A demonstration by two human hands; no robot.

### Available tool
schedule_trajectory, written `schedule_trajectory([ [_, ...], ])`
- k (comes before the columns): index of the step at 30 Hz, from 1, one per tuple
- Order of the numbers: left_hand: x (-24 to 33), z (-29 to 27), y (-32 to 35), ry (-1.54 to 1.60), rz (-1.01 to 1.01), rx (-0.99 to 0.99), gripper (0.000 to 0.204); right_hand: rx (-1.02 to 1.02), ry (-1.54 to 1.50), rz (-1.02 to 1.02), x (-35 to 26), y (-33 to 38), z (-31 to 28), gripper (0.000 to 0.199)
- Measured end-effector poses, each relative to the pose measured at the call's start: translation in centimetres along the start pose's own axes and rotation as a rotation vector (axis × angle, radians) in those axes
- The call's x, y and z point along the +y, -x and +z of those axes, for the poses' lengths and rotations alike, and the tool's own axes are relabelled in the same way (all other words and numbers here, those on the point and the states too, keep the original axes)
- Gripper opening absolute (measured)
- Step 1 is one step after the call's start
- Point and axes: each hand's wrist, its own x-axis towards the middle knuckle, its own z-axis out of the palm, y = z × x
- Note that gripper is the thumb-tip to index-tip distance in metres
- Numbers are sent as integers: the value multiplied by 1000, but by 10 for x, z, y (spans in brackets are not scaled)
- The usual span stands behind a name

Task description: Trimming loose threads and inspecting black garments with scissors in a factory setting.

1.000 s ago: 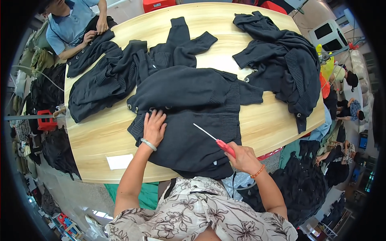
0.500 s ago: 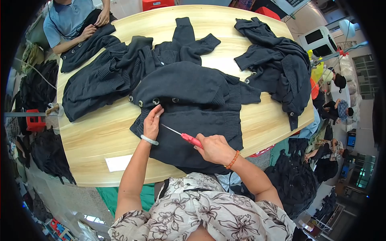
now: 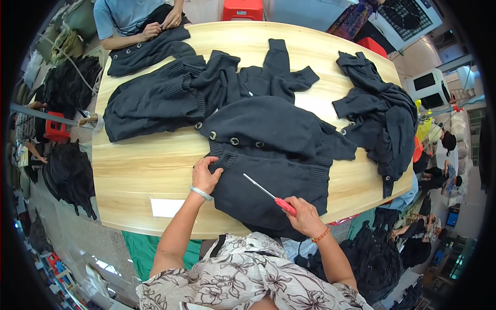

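Note:
A dark knit cardigan point(image 3: 268, 126) with a row of large round buttons point(image 3: 234, 141) lies folded on the table in front of me. At its left edge, my left hand point(image 3: 206, 174) is closed on a ribbed cuff point(image 3: 225, 159), fingers and thumb bent round the knit. My right hand point(image 3: 306, 216) grips a red-handled tool point(image 3: 285, 206) with a long, thin metal shaft; its exact kind I cannot make out. The shaft points up and left over the cardigan's lower part. Whether its tip touches the cloth is unclear.
More dark knitwear lies on the table point(image 3: 139, 168), in a pile at the left point(image 3: 155, 98) and another at the right point(image 3: 382, 113). A white paper point(image 3: 168, 207) is near the front edge. Across the far left corner, a person's hands point(image 3: 161, 26) handle another buttoned garment.
My left hand has gone from beside the buttons to the cardigan's left edge and closed on the cuff. My right hand keeps the tool. The whole view has shifted.

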Motion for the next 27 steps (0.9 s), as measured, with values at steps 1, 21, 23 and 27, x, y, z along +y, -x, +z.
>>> schedule_trajectory([
  [1, -1, -3, -4, 207, -20, -24, 47, 8, -6, 2, 0, -1, 1, 20],
  [21, 33, -31, -99, 318, 176, 12, 29, 45, -21, 97, 2, 7, -2, 19],
  [23, 37, -33, -76, 142, 306, -12, 27, 48, -21, 90, 6, 9, -1, 19],
  [27, -17, -17, -66, 547, -228, -451, 33, 32, -15, 77, 6, 11, -1, 18],
])
